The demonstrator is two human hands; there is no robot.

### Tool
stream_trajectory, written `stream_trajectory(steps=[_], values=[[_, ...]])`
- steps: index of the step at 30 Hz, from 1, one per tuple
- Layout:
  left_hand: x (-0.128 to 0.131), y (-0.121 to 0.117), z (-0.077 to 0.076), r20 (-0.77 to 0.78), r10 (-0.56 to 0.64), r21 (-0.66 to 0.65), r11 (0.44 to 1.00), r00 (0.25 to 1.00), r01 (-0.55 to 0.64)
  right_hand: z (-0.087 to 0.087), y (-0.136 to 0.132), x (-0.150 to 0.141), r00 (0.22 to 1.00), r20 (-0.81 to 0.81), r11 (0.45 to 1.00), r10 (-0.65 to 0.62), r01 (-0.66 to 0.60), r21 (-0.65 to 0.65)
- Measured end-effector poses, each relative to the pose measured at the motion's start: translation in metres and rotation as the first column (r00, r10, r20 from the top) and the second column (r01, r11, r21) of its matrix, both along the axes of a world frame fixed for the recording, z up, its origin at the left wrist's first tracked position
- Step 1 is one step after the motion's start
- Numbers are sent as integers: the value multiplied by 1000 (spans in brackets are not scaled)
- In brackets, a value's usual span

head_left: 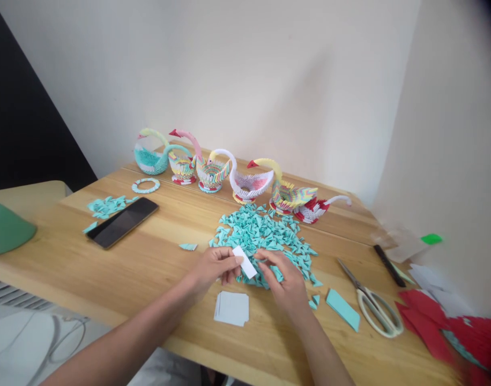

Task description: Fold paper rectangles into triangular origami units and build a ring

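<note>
In the head view, my left hand (223, 264) pinches a narrow white paper strip (244, 262) between thumb and fingers, tilted down to the right. Just right of the strip is my right hand (283, 276), its thumb and fingers bent and slightly apart, with nothing seen between them. Both hands are above the near edge of a large heap of turquoise folded paper triangles (257, 228). Below them on the table lies a small stack of pale rectangular papers (231, 308). One loose triangle piece (188, 246) lies left of the heap.
Paper swans (249, 182) line the back of the wooden table (149, 268). At left are a phone (123, 222), a paper ring (146, 185) and more triangles (109, 206). Scissors (370, 300), turquoise strips (342, 309), a black bar (389, 265) and red papers (424, 321) lie right.
</note>
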State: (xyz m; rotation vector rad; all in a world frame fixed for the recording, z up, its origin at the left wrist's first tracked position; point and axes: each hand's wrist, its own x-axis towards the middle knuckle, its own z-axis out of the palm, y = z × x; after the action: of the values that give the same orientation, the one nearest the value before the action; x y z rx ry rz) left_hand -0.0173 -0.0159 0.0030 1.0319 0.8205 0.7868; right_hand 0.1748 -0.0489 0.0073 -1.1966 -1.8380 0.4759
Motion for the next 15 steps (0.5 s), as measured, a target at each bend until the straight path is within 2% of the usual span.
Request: stream_trajectory(steps=[3,6,8,11,15], values=[[0,1,-3,-17,-66,6,998,998,66,4,3,1,985,142,971,101,-129,201],[2,1,-8,-90,-58,75,995,994,65,7,4,0,975,187,947,118,-167,275],[4,0,-9,-144,-11,172,984,989,36,7,4,-1,972,206,944,112,-169,283],[5,-2,-8,-195,68,344,939,978,3,7,4,-1,971,210,947,113,-169,272],[6,-7,-6,-259,121,475,880,958,18,6,2,-3,989,103,973,103,-122,194]])
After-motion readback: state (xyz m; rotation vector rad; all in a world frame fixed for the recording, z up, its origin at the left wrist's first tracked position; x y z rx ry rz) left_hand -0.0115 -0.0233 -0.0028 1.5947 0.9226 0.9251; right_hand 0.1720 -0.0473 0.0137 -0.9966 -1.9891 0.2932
